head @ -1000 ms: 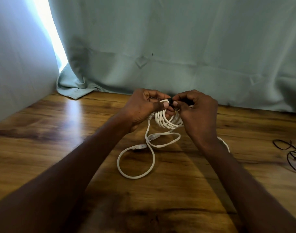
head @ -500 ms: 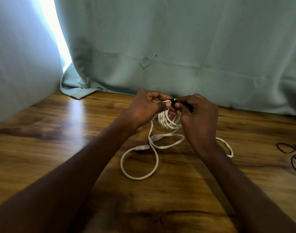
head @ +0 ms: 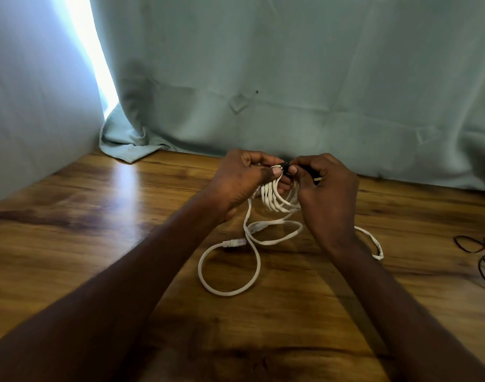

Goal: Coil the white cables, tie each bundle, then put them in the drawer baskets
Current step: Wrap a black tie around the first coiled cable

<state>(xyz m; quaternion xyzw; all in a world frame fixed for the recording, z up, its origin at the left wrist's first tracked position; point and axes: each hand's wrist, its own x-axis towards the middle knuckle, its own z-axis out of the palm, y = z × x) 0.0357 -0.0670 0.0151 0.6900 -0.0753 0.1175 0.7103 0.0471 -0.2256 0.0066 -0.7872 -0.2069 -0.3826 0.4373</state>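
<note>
Cable [head: 274,198] loops hang bunched between both hands, just over the counter [head: 98,230]. Left hand [head: 244,183] curls round the top of the loops. Right hand [head: 326,186] pinches a small black tie [head: 287,167] at the top of the bunch. Coiling looks partly done: two ends with plugs [head: 234,243] and some slack lie loose on the wood. I think the tying is just starting. More thin dark ties [head: 481,252] lie far to the right. No drawer or baskets show, so putting away is left to do
</note>
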